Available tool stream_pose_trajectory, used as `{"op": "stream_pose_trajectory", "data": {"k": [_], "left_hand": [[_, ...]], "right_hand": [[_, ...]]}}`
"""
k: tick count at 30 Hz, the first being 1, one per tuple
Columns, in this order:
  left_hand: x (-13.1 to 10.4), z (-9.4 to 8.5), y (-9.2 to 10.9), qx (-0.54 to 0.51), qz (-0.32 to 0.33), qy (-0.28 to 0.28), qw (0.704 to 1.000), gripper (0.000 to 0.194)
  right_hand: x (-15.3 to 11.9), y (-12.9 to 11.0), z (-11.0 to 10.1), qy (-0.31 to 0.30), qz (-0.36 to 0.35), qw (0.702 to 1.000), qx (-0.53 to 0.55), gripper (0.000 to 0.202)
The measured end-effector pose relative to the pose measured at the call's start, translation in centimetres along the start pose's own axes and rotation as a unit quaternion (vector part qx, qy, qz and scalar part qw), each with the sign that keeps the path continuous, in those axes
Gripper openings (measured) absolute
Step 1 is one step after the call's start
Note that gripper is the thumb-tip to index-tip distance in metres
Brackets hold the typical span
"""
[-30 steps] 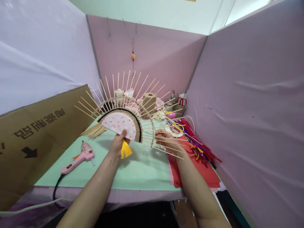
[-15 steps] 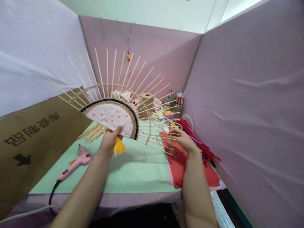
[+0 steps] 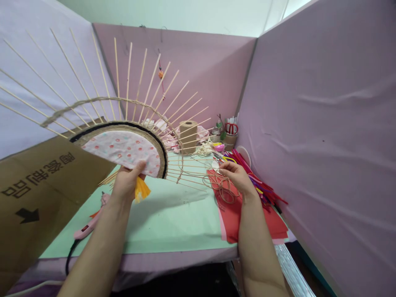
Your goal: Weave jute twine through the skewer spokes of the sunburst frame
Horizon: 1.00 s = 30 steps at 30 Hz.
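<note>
My left hand (image 3: 130,180) grips the lower edge of a half-round fan (image 3: 123,150), thumb on its white dotted cloth face. Around the curve run a twine band and a black band, and thin wooden sticks (image 3: 142,84) spread outward like rays. A line of twine (image 3: 136,101) weaves across the sticks partway out. Beneath my left hand hangs a yellow tassel (image 3: 142,190). Over at the right, my right hand (image 3: 236,175) has its fingers pinched together on the twine, whose loose loops (image 3: 225,190) dangle below, above red sheets.
A pink glue gun (image 3: 89,225) lies at the left, partly behind my forearm, beside a cardboard sheet (image 3: 46,198). Red sheets (image 3: 230,227) and coloured pipe cleaners (image 3: 266,192) lie at the right. Toward the back stand a brown roll (image 3: 188,134) and a pot with red scissors (image 3: 231,138).
The fan has moved left and closer to me with my left hand. My right hand stays near its place, now apart from the stick tips, with the twine stretched between.
</note>
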<state>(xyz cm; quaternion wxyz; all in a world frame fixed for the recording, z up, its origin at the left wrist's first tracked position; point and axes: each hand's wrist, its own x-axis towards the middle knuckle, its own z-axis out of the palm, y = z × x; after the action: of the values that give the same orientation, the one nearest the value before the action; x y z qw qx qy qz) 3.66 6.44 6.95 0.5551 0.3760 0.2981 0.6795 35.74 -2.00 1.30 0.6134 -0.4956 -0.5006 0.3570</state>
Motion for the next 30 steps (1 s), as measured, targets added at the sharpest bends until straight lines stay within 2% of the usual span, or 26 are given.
{"op": "stream_pose_trajectory", "data": {"k": [3,8,12,14,17,19,22,24,26,30], "left_hand": [[-0.2,0.3,-0.2,-0.011,0.006,0.009,1.000,0.034],[-0.3,0.6,-0.1,-0.026,-0.005,0.025,0.999,0.027],[-0.3,1.2,0.3,-0.064,-0.018,0.032,0.997,0.028],[-0.8,1.9,0.4,-0.080,-0.031,0.042,0.995,0.026],[-1.9,3.5,0.0,-0.111,-0.055,0.044,0.991,0.025],[-3.0,4.6,-0.9,-0.136,-0.078,0.038,0.987,0.028],[-4.5,5.9,-3.0,-0.169,-0.117,0.025,0.978,0.036],[-5.3,6.5,-4.4,-0.181,-0.146,0.012,0.973,0.039],[-5.9,6.7,-5.4,-0.189,-0.174,-0.002,0.966,0.039],[-5.8,6.8,-5.4,-0.209,-0.196,0.004,0.958,0.036]], "right_hand": [[0.0,-0.1,0.1,-0.010,0.002,1.000,-0.008,0.011],[0.0,-0.2,0.0,0.006,0.003,1.000,0.026,0.013],[-0.2,-0.4,0.1,-0.016,0.020,0.999,0.047,0.015],[-0.4,-0.7,0.7,-0.045,0.029,0.998,0.045,0.017],[-0.7,-0.9,2.5,-0.148,0.061,0.986,0.045,0.019],[-1.0,-0.8,4.0,-0.221,0.085,0.971,0.034,0.017],[-1.3,-0.5,5.7,-0.293,0.103,0.951,0.003,0.016],[-1.4,-0.3,6.1,-0.312,0.099,0.945,-0.007,0.018],[-1.3,-0.3,6.1,-0.305,0.098,0.947,-0.010,0.018],[-1.2,-0.9,5.4,-0.288,0.089,0.953,-0.017,0.016]]}}
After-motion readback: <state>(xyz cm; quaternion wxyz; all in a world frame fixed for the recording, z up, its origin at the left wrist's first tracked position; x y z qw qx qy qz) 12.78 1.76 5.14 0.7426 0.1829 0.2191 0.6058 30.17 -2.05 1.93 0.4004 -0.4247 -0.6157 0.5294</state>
